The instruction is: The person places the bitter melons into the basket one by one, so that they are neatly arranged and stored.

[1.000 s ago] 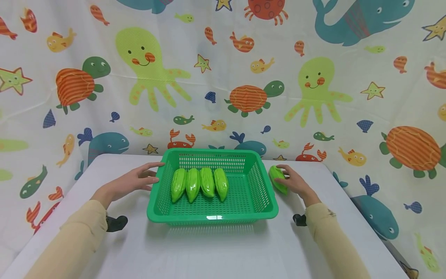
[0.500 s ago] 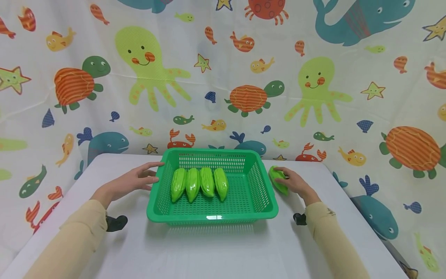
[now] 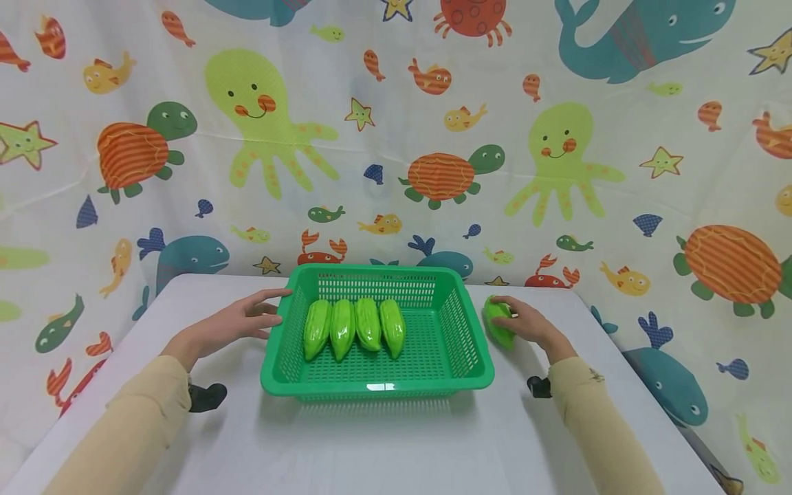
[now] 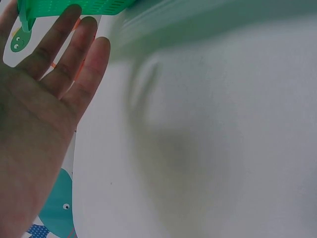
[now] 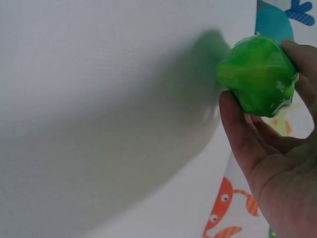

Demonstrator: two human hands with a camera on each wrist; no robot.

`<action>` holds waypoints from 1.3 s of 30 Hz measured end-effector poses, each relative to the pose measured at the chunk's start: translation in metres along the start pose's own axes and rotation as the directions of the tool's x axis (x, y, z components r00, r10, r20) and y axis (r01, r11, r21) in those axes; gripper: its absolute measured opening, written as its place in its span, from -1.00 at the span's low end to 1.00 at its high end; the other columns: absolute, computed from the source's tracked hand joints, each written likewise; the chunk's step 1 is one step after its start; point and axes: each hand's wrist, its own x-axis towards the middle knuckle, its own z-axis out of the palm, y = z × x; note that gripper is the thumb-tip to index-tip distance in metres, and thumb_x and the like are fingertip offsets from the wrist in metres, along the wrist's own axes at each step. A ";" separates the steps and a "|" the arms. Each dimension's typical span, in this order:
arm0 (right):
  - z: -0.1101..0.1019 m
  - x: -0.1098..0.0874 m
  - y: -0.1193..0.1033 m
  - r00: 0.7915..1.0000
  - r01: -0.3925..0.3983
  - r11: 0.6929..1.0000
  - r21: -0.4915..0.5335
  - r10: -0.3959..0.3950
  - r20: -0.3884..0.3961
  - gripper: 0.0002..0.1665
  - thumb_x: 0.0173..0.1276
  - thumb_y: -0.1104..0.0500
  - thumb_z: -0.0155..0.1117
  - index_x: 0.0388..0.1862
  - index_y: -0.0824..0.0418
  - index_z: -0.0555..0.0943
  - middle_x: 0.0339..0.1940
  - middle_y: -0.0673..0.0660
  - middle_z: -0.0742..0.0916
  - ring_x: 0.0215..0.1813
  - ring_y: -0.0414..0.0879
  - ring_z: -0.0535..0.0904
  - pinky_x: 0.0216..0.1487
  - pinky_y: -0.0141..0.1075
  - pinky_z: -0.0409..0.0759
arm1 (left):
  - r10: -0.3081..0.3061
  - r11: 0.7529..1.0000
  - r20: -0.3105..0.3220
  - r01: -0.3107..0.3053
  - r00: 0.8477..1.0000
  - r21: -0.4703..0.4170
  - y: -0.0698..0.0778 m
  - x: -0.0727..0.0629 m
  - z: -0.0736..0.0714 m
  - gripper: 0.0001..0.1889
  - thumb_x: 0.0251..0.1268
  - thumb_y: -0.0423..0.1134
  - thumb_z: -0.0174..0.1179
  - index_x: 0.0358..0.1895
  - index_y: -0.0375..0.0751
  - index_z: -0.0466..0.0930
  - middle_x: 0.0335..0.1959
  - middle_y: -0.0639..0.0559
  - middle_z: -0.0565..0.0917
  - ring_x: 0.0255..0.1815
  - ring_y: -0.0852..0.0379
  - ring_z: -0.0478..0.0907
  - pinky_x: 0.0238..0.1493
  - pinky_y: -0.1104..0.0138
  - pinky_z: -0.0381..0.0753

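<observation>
A green plastic basket [image 3: 377, 388] stands in the middle of the white table. Inside its left half, several glossy green ridged fruits [image 3: 342, 328] lie side by side in a row, long and pointed. My left hand [image 3: 232, 321] is at the basket's left rim, its fingers nearly straight and fingertips at the side. To the right of the basket, my right hand [image 3: 529, 323] holds another ridged green fruit [image 3: 497, 330] between thumb and fingers. In the right wrist view this fruit [image 5: 260, 77] appears end-on, its far side hidden.
The white table [image 3: 396, 454] extends in front of the basket and to both sides. Behind it hangs a white curtain [image 3: 371, 240] printed with sea animals. The basket's right half shows its bare slotted floor [image 3: 427, 344].
My right hand has shifted slightly to the right with the green ridged fruit, a little farther from the basket. The left hand and the basket stay where they were.
</observation>
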 end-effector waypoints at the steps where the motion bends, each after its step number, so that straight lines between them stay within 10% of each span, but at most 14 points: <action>1: -0.002 -0.001 -0.001 1.000 0.004 1.000 0.008 -0.004 -0.007 -0.32 0.45 -0.02 0.19 0.47 0.08 0.28 0.41 0.37 0.35 0.39 0.39 0.22 0.24 0.30 0.36 | 0.002 1.000 0.002 -0.002 1.000 -0.001 0.000 0.000 0.000 -0.31 0.44 0.08 0.07 0.54 0.21 0.01 0.45 -0.30 0.21 0.40 -0.31 0.24 0.18 -0.12 0.50; 22: -0.033 -0.016 -0.046 0.986 0.089 0.983 0.162 -0.064 -0.156 -0.25 0.43 -0.12 0.20 0.50 0.04 0.22 0.31 0.36 0.41 0.30 0.27 0.34 0.20 0.18 0.46 | -0.005 1.000 0.004 0.004 1.000 0.014 0.002 0.000 0.000 -0.31 0.44 0.11 0.05 0.55 0.21 -0.01 0.46 -0.31 0.19 0.39 -0.31 0.25 0.18 -0.13 0.49; 39: -0.032 -0.021 -0.109 0.977 0.188 0.969 0.157 -0.168 -0.134 -0.30 0.41 -0.08 0.24 0.45 0.05 0.28 0.27 0.30 0.43 0.26 0.24 0.40 0.14 0.11 0.55 | 0.003 1.000 0.009 -0.003 1.000 0.006 0.001 0.001 -0.002 -0.32 0.44 0.09 0.06 0.54 0.23 0.01 0.45 -0.30 0.21 0.38 -0.29 0.28 0.18 -0.14 0.49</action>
